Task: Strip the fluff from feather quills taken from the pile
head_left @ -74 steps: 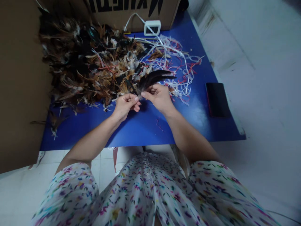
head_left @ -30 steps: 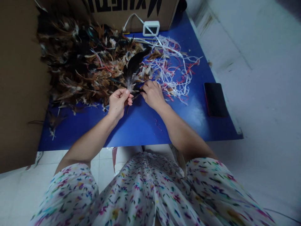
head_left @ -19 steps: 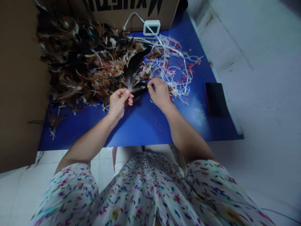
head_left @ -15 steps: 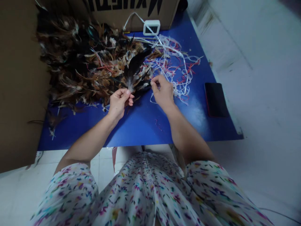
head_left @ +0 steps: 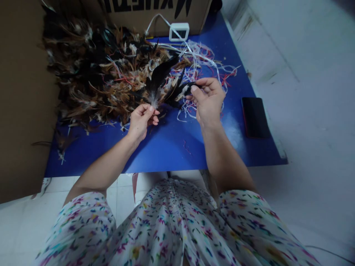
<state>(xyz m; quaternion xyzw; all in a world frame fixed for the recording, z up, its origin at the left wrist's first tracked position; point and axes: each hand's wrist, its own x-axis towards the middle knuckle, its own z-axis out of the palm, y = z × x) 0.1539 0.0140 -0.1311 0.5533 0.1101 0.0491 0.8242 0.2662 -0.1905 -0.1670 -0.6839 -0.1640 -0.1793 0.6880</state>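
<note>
My left hand [head_left: 142, 120] pinches the white downy base of a long black feather [head_left: 158, 77] that stands up over the blue table [head_left: 166, 147]. My right hand [head_left: 208, 100] is raised to its right, fingers closed on a small bunch of dark feathers [head_left: 179, 91] whose tips point left toward the black feather. Both hands hover just in front of a big heap of brown and black feathers [head_left: 102, 74]. A tangle of white and red strips [head_left: 210, 66] lies under and behind my right hand.
A black phone [head_left: 254, 117] lies on the table's right side. A small white device [head_left: 179, 31] with a cable stands at the back against a cardboard box [head_left: 155, 11]. A brown cardboard wall [head_left: 24, 92] borders the left. My floral-clothed lap fills the foreground.
My right hand let go of the black feather's base, took up a small bunch of dark feathers and lifted it up and to the right. My left hand kept the black feather upright.
</note>
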